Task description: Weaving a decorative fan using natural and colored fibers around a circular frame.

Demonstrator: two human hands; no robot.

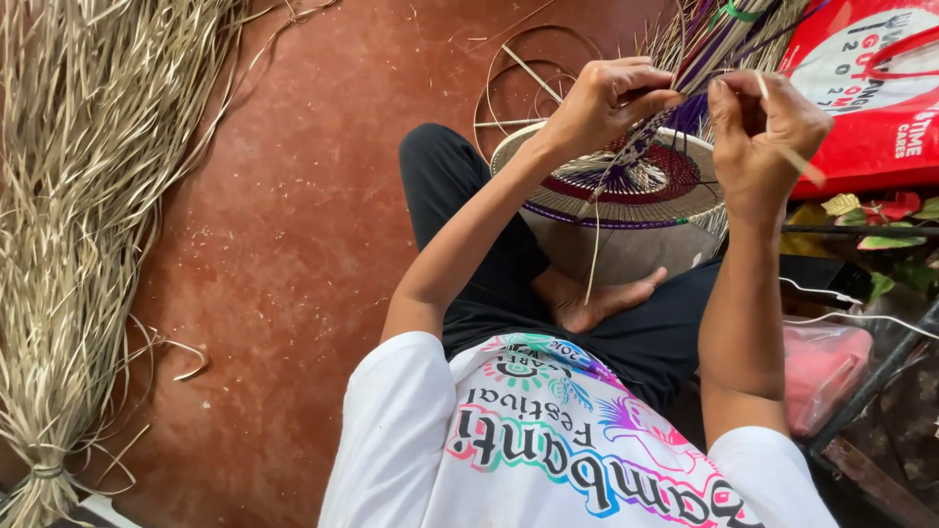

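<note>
Hands: left (606, 103) pinches strands | right (763, 132) grips strip (782, 147) | woven basket (626, 181) just below

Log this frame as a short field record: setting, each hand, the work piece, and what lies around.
Setting: person seated cross-legged on a red floor
Left hand: grips purple and natural strands at the basket's rim
Right hand: pinches a pale strip
Work piece: round woven basket, purple, red and natural bands, resting on the lap
Left side: bundle of dried straw
Right side: red printed bag

Hands (685, 112) on woven basket (626, 181)
</note>
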